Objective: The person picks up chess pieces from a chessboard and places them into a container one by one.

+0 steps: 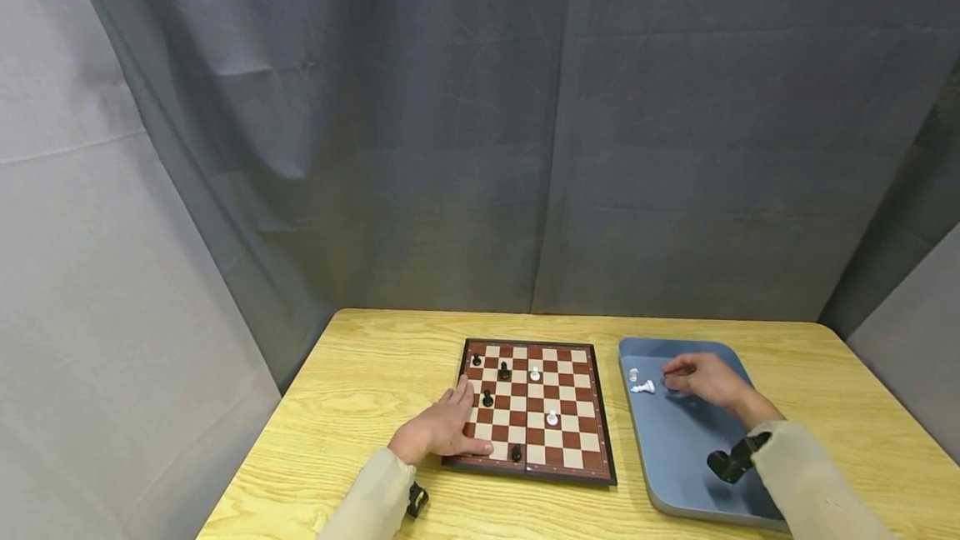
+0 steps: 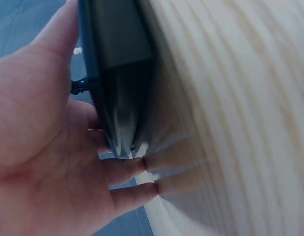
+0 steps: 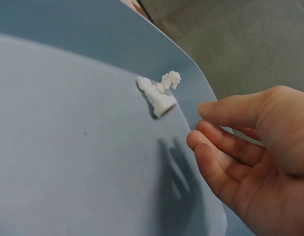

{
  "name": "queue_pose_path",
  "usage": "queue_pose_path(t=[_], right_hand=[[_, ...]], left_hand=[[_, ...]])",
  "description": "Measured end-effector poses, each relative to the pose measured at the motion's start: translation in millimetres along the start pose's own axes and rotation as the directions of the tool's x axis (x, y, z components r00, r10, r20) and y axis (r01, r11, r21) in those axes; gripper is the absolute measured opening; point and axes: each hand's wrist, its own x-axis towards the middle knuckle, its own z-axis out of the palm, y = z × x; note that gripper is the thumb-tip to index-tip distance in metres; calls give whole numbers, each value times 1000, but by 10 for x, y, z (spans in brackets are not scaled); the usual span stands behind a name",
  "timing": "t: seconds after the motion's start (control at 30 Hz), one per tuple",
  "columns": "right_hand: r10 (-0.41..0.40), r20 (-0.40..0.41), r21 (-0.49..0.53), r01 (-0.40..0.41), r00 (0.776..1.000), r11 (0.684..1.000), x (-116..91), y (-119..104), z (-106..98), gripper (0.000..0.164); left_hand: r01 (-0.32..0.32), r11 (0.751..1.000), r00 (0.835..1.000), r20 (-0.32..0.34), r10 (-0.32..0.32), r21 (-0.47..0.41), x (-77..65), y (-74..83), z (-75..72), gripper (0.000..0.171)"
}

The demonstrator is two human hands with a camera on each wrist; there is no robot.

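Observation:
My left hand [image 1: 438, 430] rests at the left side of a brown-and-cream chessboard [image 1: 572, 396], thumb along the near edge and fingers extended. In the left wrist view its outer fingertips [image 2: 134, 195] touch the wooden table beside the board's dark side [image 2: 117, 88]. Over the blue-grey tray [image 1: 686, 465] hovers my right hand [image 1: 705, 377], fingers loosely bent with nothing between them. Just beyond those fingertips, a white chess piece [image 3: 157, 98] lies on its side, next to another white piece with a jagged outline [image 3: 171, 80].
On the board stand several black pieces, among them one near the far left [image 1: 504, 372] and one at the near edge [image 1: 516, 453], plus two white pawns [image 1: 535, 374]. The tray's raised rim borders the board's right side. A grey curtain [image 1: 465, 148] hangs behind the table [image 1: 360, 382].

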Motion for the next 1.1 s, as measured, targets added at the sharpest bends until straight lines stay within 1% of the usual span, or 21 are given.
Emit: queue_pose_path(t=[0.13, 0.3, 0.33, 0.43, 0.5, 0.67, 0.77, 0.9, 1.1], right_hand=[[-34, -7, -5, 34, 999, 999, -30, -38, -5, 32], [-103, -15, -41, 102, 995, 994, -59, -107, -13, 32], [-127, -11, -43, 126, 992, 991, -72, -136, -15, 33], [-162, -7, -32, 161, 987, 986, -113, -240, 10, 33], [-159, 0, -11, 159, 987, 987, -143, -322, 34, 34], [-146, 24, 34, 145, 989, 989, -193, -491, 128, 36], [-179, 54, 61, 176, 982, 982, -209, -559, 178, 39], [-227, 71, 76, 222, 971, 972, -223, -641, 263, 40], [-258, 90, 81, 252, 962, 964, -222, -733, 447, 37]], left_hand=[[3, 1000, 1000, 4, -3, -4, -2, -2, 1, 105], [2, 1000, 1000, 1, -2, -1, -1, -1, 9, 107], [1, 1000, 1000, -1, -1, 3, 1, -1, 12, 107], [3, 1000, 1000, -3, -3, 9, -1, 0, 13, 107], [5, 1000, 1000, -2, -5, 15, -2, 1, 15, 107], [7, 1000, 1000, 2, -7, 17, -4, 7, 17, 107], [7, 1000, 1000, -2, -7, 14, 2, 11, 18, 107], [10, 1000, 1000, -6, -10, 14, 3, 8, 23, 106], [13, 1000, 1000, -2, -13, 11, 9, -12, 34, 108]])
